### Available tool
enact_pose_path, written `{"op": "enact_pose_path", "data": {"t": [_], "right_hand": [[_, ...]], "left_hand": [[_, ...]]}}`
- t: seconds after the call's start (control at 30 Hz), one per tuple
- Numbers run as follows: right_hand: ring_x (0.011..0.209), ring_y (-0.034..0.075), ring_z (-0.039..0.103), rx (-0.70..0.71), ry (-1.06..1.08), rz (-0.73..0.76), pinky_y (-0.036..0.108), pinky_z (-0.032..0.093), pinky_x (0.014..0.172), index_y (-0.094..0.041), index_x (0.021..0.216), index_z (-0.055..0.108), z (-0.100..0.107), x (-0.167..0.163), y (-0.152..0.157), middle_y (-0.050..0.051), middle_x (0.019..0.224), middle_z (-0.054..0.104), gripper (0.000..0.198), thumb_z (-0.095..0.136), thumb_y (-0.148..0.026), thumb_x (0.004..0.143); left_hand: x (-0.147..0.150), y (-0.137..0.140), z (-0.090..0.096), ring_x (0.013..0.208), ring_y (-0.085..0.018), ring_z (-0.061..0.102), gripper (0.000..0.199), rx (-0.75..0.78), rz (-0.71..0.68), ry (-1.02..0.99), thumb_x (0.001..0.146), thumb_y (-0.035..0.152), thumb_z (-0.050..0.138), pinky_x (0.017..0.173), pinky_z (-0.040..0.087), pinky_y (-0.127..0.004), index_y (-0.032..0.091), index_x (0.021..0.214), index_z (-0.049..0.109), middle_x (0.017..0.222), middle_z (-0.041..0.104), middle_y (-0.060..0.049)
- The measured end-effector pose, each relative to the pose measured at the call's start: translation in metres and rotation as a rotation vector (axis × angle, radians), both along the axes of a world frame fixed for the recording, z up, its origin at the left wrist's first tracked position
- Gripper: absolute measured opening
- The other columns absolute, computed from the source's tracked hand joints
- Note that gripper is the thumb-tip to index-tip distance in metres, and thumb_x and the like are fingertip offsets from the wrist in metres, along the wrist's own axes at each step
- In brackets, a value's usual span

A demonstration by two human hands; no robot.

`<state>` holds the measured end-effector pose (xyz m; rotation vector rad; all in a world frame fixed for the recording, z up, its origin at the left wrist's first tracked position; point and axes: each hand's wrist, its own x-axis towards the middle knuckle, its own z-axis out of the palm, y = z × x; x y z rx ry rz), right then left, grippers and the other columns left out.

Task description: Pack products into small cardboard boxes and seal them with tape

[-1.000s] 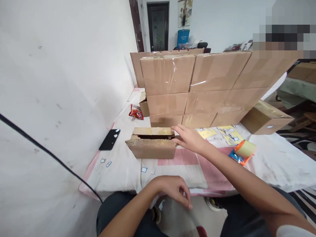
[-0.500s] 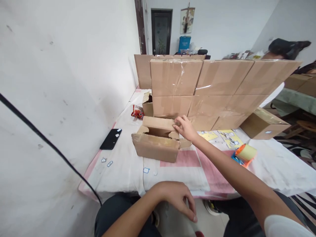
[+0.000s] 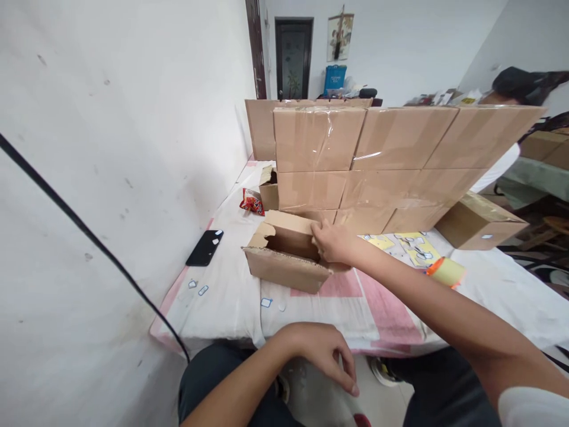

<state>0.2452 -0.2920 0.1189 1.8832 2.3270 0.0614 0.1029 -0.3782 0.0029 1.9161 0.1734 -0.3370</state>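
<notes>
A small brown cardboard box stands on the table in front of me, its top open and flaps raised at the back and side. My right hand is closed on the box's right end, the fingers bent over its rim; part of the right flap is hidden beneath the hand. Below the table's near edge hangs my left hand, relaxed over my lap, with nothing in it and the thumb apart from the loosely bent fingers.
Taped cardboard boxes form a wall behind the small box. A black phone and a red snack packet lie to the left. On the right are a tape roll, yellow sheets and another open box. Beyond sits another person.
My right hand has moved down from the right-hand flap's upper corner onto the box's right end. The box's opening shows wider. My left hand stays in place.
</notes>
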Motion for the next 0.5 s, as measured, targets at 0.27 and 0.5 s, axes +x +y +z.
{"op": "enact_pose_path", "data": {"t": [0.27, 0.5], "right_hand": [[0.104, 0.028, 0.068, 0.307, 0.404, 0.113, 0.037, 0.05, 0.086, -0.017, 0.131, 0.051, -0.002, 0.061, -0.005, 0.015, 0.119, 0.068, 0.044, 0.045, -0.008, 0.088], [0.091, 0.026, 0.071, 0.269, 0.617, -0.053, 0.039, 0.054, 0.078, -0.026, 0.123, 0.053, -0.036, 0.114, -0.055, 0.008, 0.11, 0.072, 0.031, 0.049, -0.025, 0.092]], "left_hand": [[-0.044, -0.009, 0.048, 0.069, -0.014, 0.061, 0.03, 0.792, 0.295, -0.763, 0.097, 0.038, 0.051, 0.066, 0.043, -0.031, 0.025, 0.081, 0.072, 0.078, 0.074, -0.002], [-0.083, 0.041, 0.074, 0.102, -0.025, 0.055, 0.076, 0.857, 0.708, -0.677, 0.1, 0.067, 0.009, 0.093, 0.043, -0.044, 0.022, 0.136, 0.059, 0.125, 0.069, -0.011]]}}
